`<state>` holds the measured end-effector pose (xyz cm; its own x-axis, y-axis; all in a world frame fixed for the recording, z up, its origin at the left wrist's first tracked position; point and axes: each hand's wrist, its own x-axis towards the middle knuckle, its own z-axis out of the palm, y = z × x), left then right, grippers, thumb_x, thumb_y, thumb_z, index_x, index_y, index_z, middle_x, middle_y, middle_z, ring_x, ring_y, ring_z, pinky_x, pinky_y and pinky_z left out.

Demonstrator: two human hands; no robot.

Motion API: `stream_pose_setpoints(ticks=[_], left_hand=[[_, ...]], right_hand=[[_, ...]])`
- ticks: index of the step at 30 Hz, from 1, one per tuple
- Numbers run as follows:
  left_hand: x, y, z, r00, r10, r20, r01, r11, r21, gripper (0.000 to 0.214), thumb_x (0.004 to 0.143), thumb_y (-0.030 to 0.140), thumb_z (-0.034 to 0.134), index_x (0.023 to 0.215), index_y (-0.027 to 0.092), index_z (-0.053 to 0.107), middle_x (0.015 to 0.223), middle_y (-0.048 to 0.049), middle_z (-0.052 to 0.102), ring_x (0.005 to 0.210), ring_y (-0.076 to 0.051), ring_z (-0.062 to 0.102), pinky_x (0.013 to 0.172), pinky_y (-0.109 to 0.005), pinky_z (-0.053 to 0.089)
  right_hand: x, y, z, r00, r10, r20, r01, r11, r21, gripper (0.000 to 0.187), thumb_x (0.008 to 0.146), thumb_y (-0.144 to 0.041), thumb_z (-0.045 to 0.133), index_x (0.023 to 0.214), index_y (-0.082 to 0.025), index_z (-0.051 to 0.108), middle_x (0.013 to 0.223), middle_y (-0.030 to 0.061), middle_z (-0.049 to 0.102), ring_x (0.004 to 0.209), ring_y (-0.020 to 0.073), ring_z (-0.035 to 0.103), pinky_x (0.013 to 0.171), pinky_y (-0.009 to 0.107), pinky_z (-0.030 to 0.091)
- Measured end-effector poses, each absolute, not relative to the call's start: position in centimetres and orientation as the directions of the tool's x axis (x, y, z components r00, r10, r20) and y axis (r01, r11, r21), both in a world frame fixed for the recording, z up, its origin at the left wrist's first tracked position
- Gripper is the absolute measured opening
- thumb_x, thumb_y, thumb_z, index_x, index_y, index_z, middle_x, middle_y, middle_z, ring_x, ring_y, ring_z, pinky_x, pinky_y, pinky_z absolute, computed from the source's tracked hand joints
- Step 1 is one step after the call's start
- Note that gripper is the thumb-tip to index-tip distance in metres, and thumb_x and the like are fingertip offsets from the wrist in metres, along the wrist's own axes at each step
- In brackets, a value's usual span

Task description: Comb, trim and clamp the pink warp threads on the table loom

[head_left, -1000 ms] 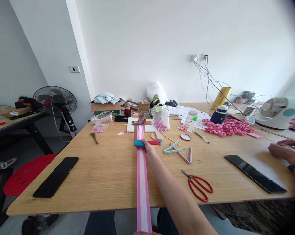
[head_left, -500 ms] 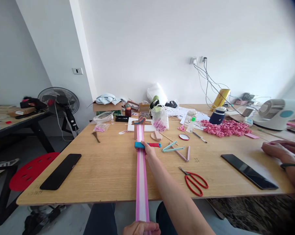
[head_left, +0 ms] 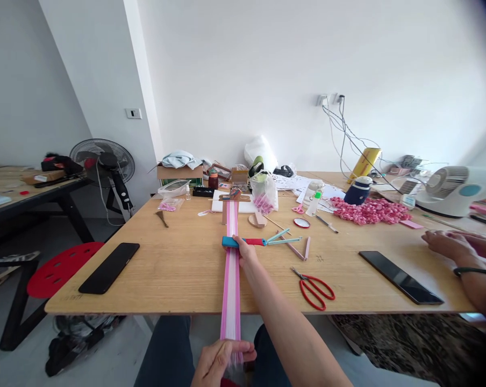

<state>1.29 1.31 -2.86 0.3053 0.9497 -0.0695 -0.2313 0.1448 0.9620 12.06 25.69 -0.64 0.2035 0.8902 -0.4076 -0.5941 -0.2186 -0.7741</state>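
A long, flat band of pink and white threads (head_left: 232,274) runs from a clamp-like holder (head_left: 235,196) at the back of the table toward me, past the table's front edge. My left hand (head_left: 221,359) pinches the band near its loose, frayed end, above my lap. Farther up, my right hand (head_left: 246,250) grips a brush-like tool (head_left: 230,242) with a blue head and a red handle. That head lies crosswise over the band, and its underside is hidden.
Red-handled scissors (head_left: 316,290) lie right of my forearm. Black phones rest at left (head_left: 109,267) and right (head_left: 400,277). Light-blue and pink strips (head_left: 283,238) sit beyond the red handle. Another person's hands (head_left: 452,246) are at the right edge, near a pink braided heap (head_left: 367,210).
My left hand has moved up slightly, and the frayed thread end now shows below its fingers. My right hand and the tool stay about the same place on the band. The view has shifted slightly.
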Motion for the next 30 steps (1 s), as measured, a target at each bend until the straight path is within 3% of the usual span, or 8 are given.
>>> stream_pose_setpoints(ticks=[9,16,30], left_hand=[[0.9,0.6,-1.9,0.310,0.951,-0.014,-0.132,0.057,0.990,0.052,0.095,0.052,0.035,0.106,0.016,0.072,0.111,-0.0113,0.071,0.106,-0.026,0.066,0.103,-0.041,0.046],[1.2,0.5,-1.1,0.316,0.948,0.042,-0.208,0.026,0.978,0.049,0.096,0.047,0.038,0.103,0.014,0.072,0.107,-0.0128,0.073,0.101,-0.028,0.069,0.097,-0.043,0.049],[0.6,0.2,-1.1,0.303,0.951,0.058,-0.187,0.000,0.982,0.045,0.096,0.044,0.039,0.103,0.015,0.073,0.108,-0.0115,0.073,0.102,-0.027,0.068,0.099,-0.040,0.046]], right_hand=[[12.0,23.0,-0.8,0.236,0.893,-0.383,-0.552,-0.201,-0.809,0.021,0.071,-0.015,0.075,0.064,-0.019,0.055,0.051,-0.0006,0.065,0.043,0.0172,0.062,0.041,0.026,0.054],[12.0,20.7,-0.5,0.216,0.907,-0.363,-0.571,-0.184,-0.800,0.019,0.071,-0.018,0.075,0.065,-0.018,0.057,0.050,0.0005,0.064,0.046,0.0197,0.064,0.044,0.029,0.056],[11.5,16.7,-0.2,0.239,0.886,-0.398,-0.621,-0.175,-0.764,0.020,0.075,-0.013,0.068,0.064,-0.019,0.054,0.048,-0.0008,0.060,0.043,0.0183,0.061,0.040,0.029,0.054]])
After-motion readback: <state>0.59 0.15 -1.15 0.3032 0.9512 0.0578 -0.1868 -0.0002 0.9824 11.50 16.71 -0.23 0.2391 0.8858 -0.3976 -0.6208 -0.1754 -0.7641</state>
